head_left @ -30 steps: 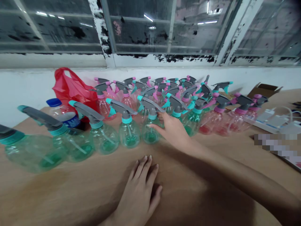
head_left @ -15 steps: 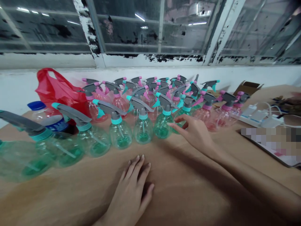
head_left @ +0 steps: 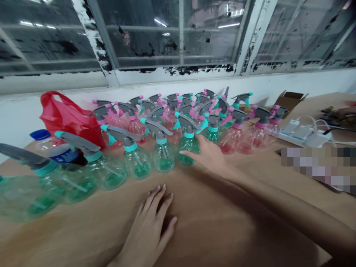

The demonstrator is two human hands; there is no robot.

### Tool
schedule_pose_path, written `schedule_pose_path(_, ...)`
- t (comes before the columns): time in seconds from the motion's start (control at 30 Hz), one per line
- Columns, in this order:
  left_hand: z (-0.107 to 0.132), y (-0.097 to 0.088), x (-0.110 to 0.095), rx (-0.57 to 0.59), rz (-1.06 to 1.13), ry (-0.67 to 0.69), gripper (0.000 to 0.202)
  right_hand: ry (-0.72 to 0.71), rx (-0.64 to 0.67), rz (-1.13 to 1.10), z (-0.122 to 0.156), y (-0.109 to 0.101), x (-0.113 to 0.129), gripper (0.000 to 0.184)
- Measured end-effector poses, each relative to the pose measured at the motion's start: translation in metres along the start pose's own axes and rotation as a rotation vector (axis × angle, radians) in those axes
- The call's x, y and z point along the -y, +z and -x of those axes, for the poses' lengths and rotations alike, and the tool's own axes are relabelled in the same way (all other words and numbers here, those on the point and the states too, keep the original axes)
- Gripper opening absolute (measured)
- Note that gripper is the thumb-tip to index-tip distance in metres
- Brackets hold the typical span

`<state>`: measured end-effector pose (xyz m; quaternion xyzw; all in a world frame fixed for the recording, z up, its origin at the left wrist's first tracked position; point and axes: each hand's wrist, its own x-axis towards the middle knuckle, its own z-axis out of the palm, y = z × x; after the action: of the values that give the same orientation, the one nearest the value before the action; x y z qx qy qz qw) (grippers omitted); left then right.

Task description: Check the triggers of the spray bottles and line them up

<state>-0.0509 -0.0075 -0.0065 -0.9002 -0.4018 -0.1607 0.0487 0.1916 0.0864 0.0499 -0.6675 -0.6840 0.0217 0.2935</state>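
My right hand is at a green spray bottle with a turquoise collar and a grey trigger head. Its thumb lies across the front of the bottle's body, and the other fingers go round the far side, partly hidden. The bottle stands upright on the table. My left hand rests palm down on the wood with its fingers spread, holding nothing. To the left of the gripped bottle stands another green spray bottle, and beyond it is one more green spray bottle.
Behind are several pink spray bottles in rows. A red plastic bag and a blue-capped drink bottle stand at the left. On the right are a power strip with white cables and a cardboard box. The wooden table runs along a windowed wall.
My right hand has moved left from beside the green spray bottle and closed round its body. The left hand stays flat on the table. The view has shifted slightly.
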Motion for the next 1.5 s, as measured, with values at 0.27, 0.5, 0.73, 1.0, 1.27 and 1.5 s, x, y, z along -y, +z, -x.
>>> schedule_pose_path(0.27,-0.007,-0.001,0.001,0.007,0.088,-0.086,0.037,-0.032,0.025,-0.024,0.014,-0.009,-0.002,0.075)
schedule_pose_path(0.5,-0.015,-0.007,-0.005,-0.036,0.276,-0.216,0.031,-0.061,0.04,-0.014,0.043,-0.022,-0.004,0.067)
schedule_pose_path(0.73,-0.025,-0.002,-0.034,-0.047,0.475,-0.218,0.074,-0.1,0.217,-0.007,0.099,-0.055,0.006,0.07)
schedule_pose_path(1.0,-0.024,0.005,-0.056,0.007,0.721,-0.162,0.083,-0.257,0.381,-0.198,0.106,-0.091,0.004,0.057)
schedule_pose_path(1.27,-0.027,0.001,-0.054,0.05,0.764,-0.218,0.087,-0.331,0.401,-0.468,0.072,-0.083,-0.032,0.035)
schedule_pose_path(1.5,-0.029,0.001,-0.05,0.052,0.716,-0.269,0.085,0.071,-0.1,-0.206,0.021,-0.047,-0.071,0.053)
